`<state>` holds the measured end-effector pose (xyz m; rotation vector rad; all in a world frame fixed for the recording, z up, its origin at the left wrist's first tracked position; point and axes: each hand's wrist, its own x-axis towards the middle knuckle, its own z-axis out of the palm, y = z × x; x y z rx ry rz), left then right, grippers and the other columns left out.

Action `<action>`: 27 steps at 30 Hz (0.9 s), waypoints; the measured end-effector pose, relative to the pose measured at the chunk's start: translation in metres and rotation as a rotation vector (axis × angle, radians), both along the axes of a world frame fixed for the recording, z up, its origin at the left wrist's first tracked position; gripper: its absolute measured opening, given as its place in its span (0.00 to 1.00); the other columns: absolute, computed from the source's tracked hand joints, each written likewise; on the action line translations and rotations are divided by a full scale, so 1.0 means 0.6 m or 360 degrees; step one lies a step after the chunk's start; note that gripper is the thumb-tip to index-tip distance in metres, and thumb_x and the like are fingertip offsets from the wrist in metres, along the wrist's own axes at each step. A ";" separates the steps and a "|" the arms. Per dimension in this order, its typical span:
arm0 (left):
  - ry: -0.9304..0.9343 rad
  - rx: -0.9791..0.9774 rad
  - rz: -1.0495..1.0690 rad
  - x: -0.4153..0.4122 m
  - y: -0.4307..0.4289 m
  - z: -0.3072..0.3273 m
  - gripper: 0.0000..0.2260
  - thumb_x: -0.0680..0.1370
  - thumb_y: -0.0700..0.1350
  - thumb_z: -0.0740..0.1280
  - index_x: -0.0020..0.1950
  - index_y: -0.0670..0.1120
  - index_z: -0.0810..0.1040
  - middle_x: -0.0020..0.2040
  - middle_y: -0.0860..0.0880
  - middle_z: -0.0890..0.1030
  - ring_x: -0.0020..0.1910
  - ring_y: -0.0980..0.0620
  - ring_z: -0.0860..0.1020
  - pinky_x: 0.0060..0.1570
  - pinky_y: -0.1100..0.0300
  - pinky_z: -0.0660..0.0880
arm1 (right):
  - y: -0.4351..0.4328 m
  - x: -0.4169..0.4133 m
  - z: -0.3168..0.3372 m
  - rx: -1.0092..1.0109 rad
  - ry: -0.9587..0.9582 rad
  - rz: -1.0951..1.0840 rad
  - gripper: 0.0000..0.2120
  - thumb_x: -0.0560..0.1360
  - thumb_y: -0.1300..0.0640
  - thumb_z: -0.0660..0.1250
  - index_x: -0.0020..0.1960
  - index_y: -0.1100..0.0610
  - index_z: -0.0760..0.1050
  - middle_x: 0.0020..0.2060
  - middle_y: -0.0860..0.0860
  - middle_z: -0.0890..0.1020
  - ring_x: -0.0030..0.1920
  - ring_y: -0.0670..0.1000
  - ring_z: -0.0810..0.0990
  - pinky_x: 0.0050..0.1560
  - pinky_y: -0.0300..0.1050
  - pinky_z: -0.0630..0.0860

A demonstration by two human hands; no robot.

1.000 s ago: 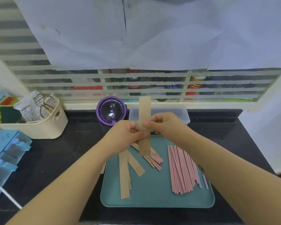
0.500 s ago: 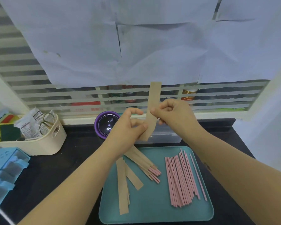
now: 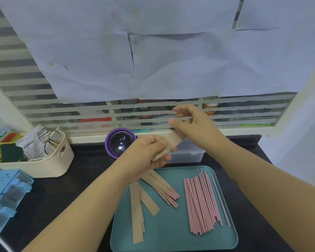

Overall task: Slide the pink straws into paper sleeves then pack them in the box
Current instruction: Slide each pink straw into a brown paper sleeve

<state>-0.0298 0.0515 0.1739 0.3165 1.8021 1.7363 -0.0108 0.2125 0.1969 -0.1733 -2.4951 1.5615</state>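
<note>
Currently the sleeve (image 3: 168,144) is held above the tray's (image 3: 171,240) far edge, its long axis slanting from lower left up to upper right. The left hand (image 3: 149,157) grips its lower end, fingers curled. The right hand (image 3: 195,128), blurred, holds the upper end with curled fingers. Loose straws (image 3: 202,202) lie lengthwise along the tray's right side. The box (image 3: 188,155) sits just behind it on a black counter (image 3: 62,193), under a papered, slatted window (image 3: 35,91).

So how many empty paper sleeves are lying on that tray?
2 clearly: a long sleeve near the tray's left edge, and a shorter sleeve slanting just right of it. Edges showing under the long one suggest more are hidden there.
</note>
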 end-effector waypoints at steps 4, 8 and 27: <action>-0.0067 -0.0021 -0.0076 -0.007 -0.021 -0.005 0.06 0.79 0.41 0.63 0.52 0.43 0.79 0.38 0.51 0.80 0.33 0.58 0.79 0.35 0.67 0.76 | 0.023 0.008 -0.001 0.0074 -0.0380 0.0398 0.26 0.72 0.45 0.69 0.68 0.45 0.68 0.63 0.42 0.74 0.62 0.43 0.72 0.62 0.43 0.68; 0.0034 0.0003 0.0250 -0.019 -0.029 -0.011 0.08 0.76 0.38 0.67 0.54 0.42 0.79 0.38 0.49 0.80 0.32 0.60 0.78 0.33 0.69 0.75 | 0.028 0.022 -0.012 0.0223 -0.0503 0.0531 0.06 0.74 0.48 0.68 0.44 0.50 0.80 0.41 0.44 0.81 0.44 0.44 0.77 0.47 0.39 0.72; -0.0313 0.0232 0.0472 -0.002 -0.018 -0.060 0.10 0.82 0.41 0.57 0.55 0.41 0.78 0.33 0.49 0.76 0.29 0.56 0.77 0.38 0.60 0.79 | 0.061 0.023 -0.160 0.0457 -0.0889 0.0377 0.09 0.77 0.51 0.65 0.49 0.54 0.81 0.42 0.45 0.83 0.45 0.45 0.81 0.46 0.37 0.74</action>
